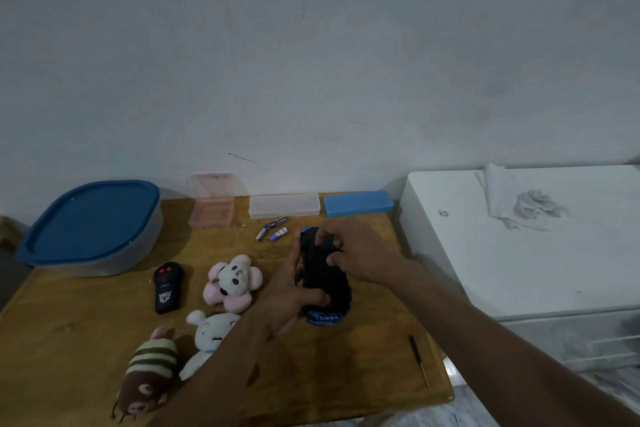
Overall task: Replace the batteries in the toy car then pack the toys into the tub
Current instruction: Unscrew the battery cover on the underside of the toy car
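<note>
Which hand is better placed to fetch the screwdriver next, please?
Probably the right hand: the screwdriver lies on its side of the table, while the left hand holds the car and can steady it.

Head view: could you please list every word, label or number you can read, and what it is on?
Nothing reads clearly.
Dark battery: white lettering, too blurred to read.
White battery: coloured print, too small to read.
Black remote: white emblem, lettering illegible.
</note>
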{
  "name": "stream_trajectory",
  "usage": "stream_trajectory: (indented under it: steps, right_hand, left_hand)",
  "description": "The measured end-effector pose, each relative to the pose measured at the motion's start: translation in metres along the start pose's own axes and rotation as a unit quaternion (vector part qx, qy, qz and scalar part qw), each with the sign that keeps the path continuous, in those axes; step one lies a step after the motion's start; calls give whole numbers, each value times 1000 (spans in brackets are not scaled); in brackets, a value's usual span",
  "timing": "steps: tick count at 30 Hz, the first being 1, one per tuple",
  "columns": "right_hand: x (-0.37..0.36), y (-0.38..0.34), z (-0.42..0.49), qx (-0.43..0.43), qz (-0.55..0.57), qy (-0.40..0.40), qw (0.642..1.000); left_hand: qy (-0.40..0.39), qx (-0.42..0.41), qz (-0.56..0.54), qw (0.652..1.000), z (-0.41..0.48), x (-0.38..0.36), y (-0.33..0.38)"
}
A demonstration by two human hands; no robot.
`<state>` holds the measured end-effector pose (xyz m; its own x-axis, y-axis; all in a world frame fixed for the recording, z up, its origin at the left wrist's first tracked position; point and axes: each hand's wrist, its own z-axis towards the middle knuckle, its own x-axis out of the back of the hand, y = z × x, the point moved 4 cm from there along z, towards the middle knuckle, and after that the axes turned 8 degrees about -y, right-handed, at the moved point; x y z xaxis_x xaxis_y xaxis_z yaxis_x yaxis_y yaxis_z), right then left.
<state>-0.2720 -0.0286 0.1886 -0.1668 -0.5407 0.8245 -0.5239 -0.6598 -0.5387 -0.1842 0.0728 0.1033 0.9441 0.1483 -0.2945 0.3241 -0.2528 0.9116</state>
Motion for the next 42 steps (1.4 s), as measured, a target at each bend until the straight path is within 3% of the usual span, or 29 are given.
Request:
stream_trajectory:
  steps: [10, 22, 29, 36, 42]
  right_hand:
    - [5, -5, -5, 48, 2, -41, 998]
    - [22, 19, -9, 11, 49, -75, 996]
    - [23, 59, -31, -30, 56, -70, 996]
    - [-28, 107, -70, -70, 36, -169, 982]
    - [-74, 132, -82, -56, 8, -237, 970]
  left_hand:
    - [-3, 4, 9, 1000, -6, 5, 4]
    - [-21, -3, 21, 1000, -6, -5, -9]
    - [23, 10, 0, 1000, -8, -5, -28]
    - [29, 41, -30, 998, -13, -25, -50]
    - [34, 61, -39, 997, -15, -41, -64]
